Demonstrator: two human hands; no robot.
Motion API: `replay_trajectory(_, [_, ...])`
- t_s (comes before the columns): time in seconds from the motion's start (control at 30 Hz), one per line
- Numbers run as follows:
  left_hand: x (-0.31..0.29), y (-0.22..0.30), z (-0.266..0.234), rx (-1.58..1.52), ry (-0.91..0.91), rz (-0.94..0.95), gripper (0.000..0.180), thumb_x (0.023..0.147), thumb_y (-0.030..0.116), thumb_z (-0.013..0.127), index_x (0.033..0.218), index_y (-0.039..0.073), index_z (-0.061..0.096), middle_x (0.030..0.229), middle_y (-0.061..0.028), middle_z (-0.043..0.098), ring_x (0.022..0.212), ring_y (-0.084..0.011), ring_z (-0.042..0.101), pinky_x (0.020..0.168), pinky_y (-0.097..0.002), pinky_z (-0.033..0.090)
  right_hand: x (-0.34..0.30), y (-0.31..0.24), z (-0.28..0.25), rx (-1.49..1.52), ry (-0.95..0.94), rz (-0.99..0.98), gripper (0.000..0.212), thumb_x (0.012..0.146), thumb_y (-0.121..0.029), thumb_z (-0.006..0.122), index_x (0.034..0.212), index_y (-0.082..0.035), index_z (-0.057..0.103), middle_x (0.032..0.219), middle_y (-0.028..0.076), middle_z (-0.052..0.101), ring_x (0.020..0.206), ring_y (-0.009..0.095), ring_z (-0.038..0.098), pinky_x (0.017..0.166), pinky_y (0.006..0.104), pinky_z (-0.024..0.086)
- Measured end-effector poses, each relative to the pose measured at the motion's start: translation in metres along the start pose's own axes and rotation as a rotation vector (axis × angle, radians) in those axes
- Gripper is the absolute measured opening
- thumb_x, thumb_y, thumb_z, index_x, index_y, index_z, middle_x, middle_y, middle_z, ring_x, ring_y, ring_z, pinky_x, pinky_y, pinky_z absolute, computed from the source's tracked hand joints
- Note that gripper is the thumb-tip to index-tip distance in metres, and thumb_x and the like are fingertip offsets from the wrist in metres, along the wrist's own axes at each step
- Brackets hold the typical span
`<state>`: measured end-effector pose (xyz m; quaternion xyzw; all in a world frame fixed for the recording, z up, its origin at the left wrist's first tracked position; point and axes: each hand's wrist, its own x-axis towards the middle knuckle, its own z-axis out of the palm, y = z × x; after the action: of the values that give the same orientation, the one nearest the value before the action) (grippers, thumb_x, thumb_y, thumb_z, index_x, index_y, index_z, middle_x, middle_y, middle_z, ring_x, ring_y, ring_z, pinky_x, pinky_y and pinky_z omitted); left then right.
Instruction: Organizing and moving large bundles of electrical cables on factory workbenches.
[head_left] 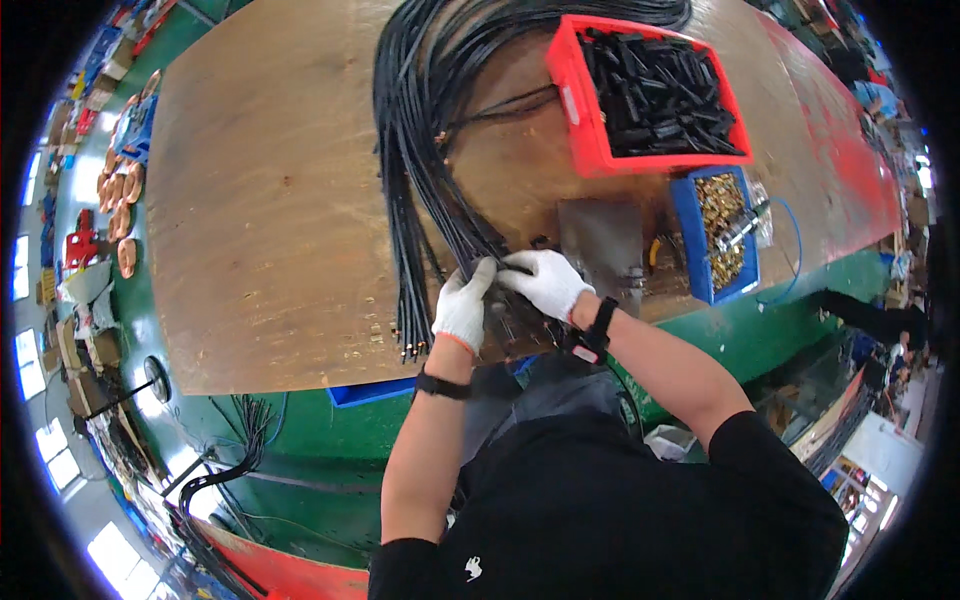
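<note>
Both my hands wear white knit gloves and meet at the near side of the wooden table. My left hand [463,306] is closed on a black cable, at the lower end of a thick bundle of black cables [408,190]. Close to its right, my right hand [546,284] pinches the same cable with its fingertips. Other cable ends with bare copper tips lie left of my left hand. Between my hands the small details are too dark to make out. A dark flat plate [600,240] lies right of my right hand.
A red bin [648,165] of black plastic sleeves stands at the far right. Nearer is a blue bin [692,238] of small brass fittings, with a metal tool [738,228] and thin blue hose [797,240] across it. A yellow-handled tool [654,253] lies beside it.
</note>
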<state>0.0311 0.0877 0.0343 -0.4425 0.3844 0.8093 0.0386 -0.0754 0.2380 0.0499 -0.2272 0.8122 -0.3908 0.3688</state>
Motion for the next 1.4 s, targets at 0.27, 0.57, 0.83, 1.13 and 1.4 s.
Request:
replay_trajectory(0.27, [-0.015, 0.014, -0.049, -0.228, -0.05, -0.093, 0.026, 0.114, 0.031, 0.058, 0.124, 0.011, 0.071, 0.095, -0.0013, 0.073, 0.076, -0.0147, 0.067, 0.065, -0.0309, 0.056, 0.05, -0.044, -0.048, -0.146, 0.17, -0.199, 0.052, 0.101, -0.048, 0.065, 0.125, -0.003, 0.076, 0.126, 0.023, 0.075, 0.12, 0.043, 0.07, 0.104, 0.0475, 0.054])
replay_trajectory(0.57, [-0.035, 0.025, -0.037, -0.032, -0.052, 0.017, 0.02, 0.111, 0.024, 0.06, 0.123, 0.01, 0.067, 0.092, -0.0032, 0.067, 0.072, -0.0162, 0.061, 0.062, -0.0324, 0.053, -0.002, 0.005, -0.343, -0.807, 0.369, -0.042, 0.074, 0.084, -0.049, 0.08, 0.145, -0.01, 0.063, 0.139, 0.024, 0.067, 0.129, 0.042, 0.064, 0.112, 0.0489, 0.051])
replay_trajectory(0.83, [-0.034, 0.008, 0.026, 0.043, 0.089, -0.106, 0.024, 0.113, 0.034, 0.057, 0.105, 0.013, 0.066, 0.085, -0.0016, 0.062, 0.074, -0.0218, 0.054, 0.071, -0.04, 0.051, 0.07, 0.055, -0.343, -0.839, 0.107, 0.08, 0.099, 0.066, -0.039, 0.092, 0.157, -0.031, 0.053, 0.152, 0.019, 0.054, 0.134, 0.05, 0.057, 0.104, 0.0612, 0.056])
replay_trajectory(1.13, [0.019, -0.017, 0.008, -0.07, 0.062, -0.069, 0.02, 0.109, 0.029, 0.06, 0.113, 0.011, 0.069, 0.089, -0.0043, 0.067, 0.071, -0.0197, 0.062, 0.064, -0.0367, 0.054, 0.061, 0.044, -0.338, -0.874, 0.2, -0.038, 0.051, 0.081, -0.028, 0.076, 0.132, -0.026, 0.073, 0.135, 0.014, 0.067, 0.122, 0.044, 0.065, 0.096, 0.056, 0.06])
replay_trajectory(1.4, [-0.005, 0.001, 0.045, -0.11, 0.071, -0.031, 0.02, 0.111, 0.028, 0.06, 0.115, 0.009, 0.065, 0.087, -0.004, 0.066, 0.069, -0.0188, 0.06, 0.062, -0.0361, 0.053, 0.065, 0.089, -0.378, -0.344, 0.49, -0.116, 0.058, 0.078, -0.031, 0.082, 0.132, -0.013, 0.069, 0.124, 0.021, 0.074, 0.112, 0.038, 0.072, 0.102, 0.0441, 0.056])
